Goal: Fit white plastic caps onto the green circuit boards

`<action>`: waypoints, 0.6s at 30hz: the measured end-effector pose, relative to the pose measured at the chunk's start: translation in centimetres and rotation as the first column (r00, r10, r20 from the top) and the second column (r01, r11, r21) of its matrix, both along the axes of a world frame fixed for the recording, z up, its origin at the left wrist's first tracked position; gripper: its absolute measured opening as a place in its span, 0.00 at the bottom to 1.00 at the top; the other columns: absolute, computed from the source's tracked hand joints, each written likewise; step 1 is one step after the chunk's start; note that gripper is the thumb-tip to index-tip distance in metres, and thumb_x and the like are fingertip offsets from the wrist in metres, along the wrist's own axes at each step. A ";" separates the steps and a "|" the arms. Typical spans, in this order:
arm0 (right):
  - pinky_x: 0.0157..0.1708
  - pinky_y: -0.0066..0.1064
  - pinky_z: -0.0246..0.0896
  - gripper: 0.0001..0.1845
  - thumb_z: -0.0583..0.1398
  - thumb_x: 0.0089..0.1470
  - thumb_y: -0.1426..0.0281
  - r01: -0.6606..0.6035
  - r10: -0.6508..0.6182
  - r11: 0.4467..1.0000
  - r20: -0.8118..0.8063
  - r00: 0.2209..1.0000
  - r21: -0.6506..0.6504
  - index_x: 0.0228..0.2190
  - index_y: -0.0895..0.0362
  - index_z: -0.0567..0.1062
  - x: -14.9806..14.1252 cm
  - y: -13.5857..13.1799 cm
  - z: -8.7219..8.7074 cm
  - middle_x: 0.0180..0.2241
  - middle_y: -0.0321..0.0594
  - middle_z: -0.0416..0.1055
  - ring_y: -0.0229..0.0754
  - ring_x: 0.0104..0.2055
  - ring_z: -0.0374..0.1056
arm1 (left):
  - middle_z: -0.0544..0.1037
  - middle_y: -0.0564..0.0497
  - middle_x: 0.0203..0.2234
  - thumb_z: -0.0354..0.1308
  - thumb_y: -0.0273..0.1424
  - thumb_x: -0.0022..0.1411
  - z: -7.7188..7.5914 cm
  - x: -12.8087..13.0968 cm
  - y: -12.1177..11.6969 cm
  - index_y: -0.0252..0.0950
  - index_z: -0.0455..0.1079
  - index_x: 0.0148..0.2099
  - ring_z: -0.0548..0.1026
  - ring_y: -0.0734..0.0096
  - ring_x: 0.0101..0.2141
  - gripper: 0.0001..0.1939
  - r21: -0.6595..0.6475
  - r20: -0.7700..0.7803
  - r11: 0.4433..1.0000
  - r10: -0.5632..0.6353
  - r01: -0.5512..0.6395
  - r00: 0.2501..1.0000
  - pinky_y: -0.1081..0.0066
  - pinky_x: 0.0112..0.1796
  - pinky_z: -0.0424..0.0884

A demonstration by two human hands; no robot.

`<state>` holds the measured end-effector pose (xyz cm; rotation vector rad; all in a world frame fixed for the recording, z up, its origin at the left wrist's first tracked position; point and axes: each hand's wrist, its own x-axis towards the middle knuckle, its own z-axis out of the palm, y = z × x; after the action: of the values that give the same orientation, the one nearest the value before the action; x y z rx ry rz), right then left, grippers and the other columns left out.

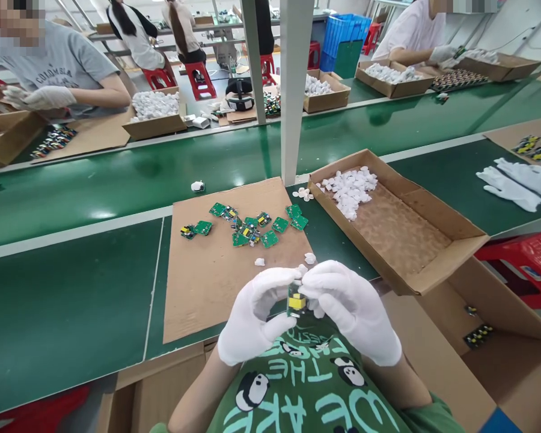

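Circuit board with a yellow component [297, 302], held near the near right corner of the cardboard sheet [198, 294]. Gloved left hand [255, 316] pinches it between thumb and fingers. Gloved right hand [354, 310] curls against its right side; what those fingertips grip cannot be told, being partly hidden. Green boards [269, 239] lie on the sheet; an open carton [403, 231] with white caps [349, 187] stands to its right.

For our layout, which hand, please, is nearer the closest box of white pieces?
Right. The right hand is by the near-left side of the box; the left hand, farther left.
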<state>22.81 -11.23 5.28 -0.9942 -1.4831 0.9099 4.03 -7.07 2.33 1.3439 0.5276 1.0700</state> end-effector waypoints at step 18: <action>0.52 0.47 0.70 0.22 0.64 0.57 0.70 0.105 -0.112 0.961 0.014 0.994 0.255 0.52 0.47 0.68 -2.1 0.2 -2.1 0.39 0.40 0.75 0.47 0.48 0.72 | 0.81 0.50 0.37 0.79 0.29 0.34 -3.5 -1.2 -0.6 0.44 0.74 0.28 0.74 0.50 0.50 0.19 -0.122 -0.157 0.964 0.216 -0.236 0.964 0.46 0.59 0.60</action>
<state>20.71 -11.04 3.21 -0.8921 -1.5099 0.6115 2.87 -7.69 -1.16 1.2621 0.8646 1.1049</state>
